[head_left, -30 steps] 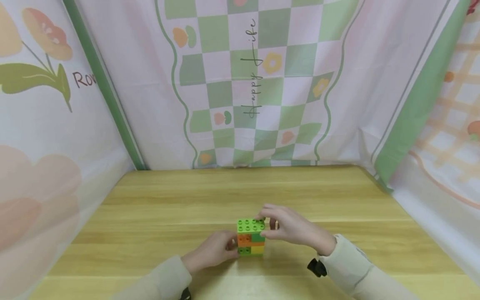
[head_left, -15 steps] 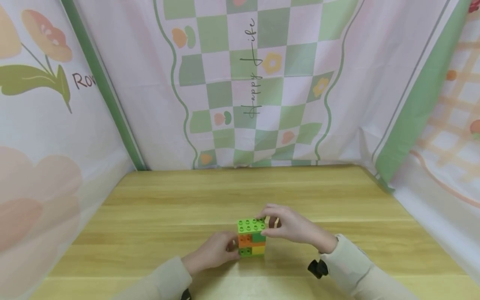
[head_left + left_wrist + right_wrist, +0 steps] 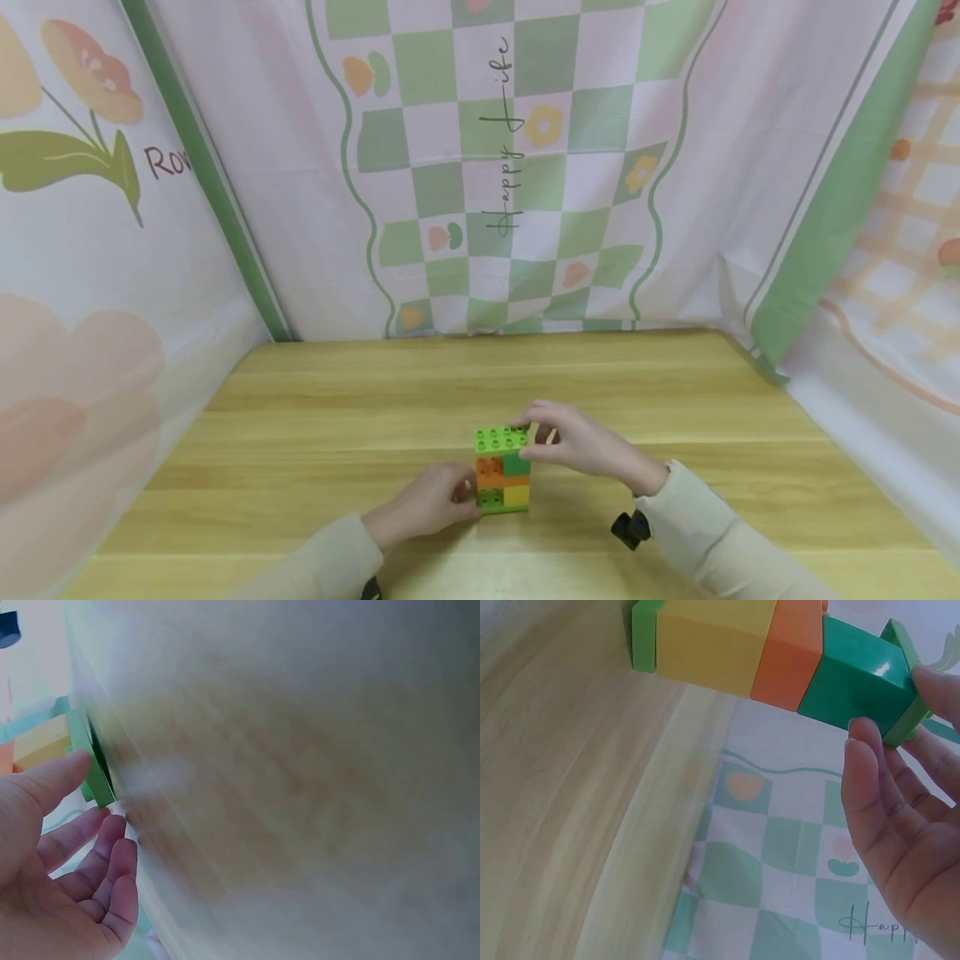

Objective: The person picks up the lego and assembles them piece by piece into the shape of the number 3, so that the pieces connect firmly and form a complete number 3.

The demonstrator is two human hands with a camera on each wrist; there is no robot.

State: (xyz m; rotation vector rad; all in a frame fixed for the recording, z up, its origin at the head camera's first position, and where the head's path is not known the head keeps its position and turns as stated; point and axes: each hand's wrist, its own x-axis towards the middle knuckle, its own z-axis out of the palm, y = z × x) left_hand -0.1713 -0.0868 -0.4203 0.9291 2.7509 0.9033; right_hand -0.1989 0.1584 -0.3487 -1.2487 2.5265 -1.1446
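A small tower of toy bricks stands on the table. Its light green studded top plate (image 3: 497, 440) is pinched at the right end between my right hand's (image 3: 581, 437) thumb and fingers. In the right wrist view that plate (image 3: 906, 718) sits tilted, with a gap at one side above the dark green brick (image 3: 859, 671). Below come an orange layer (image 3: 789, 649), a yellow brick (image 3: 716, 641) and a light green base plate (image 3: 644, 636). My left hand (image 3: 429, 497) grips the tower's lower left; in the left wrist view its thumb lies on the base plate (image 3: 94, 776).
The wooden table (image 3: 337, 400) reaches back to a checked green-and-white curtain (image 3: 487, 167). Printed cloth hangs along the left (image 3: 82, 250) and right (image 3: 892, 250) sides. A dark wrist device (image 3: 632, 529) is on the right cuff.
My right hand has risen slightly, and the top plate has come up with it, away from the layer beneath. The left hand has stayed at the base.
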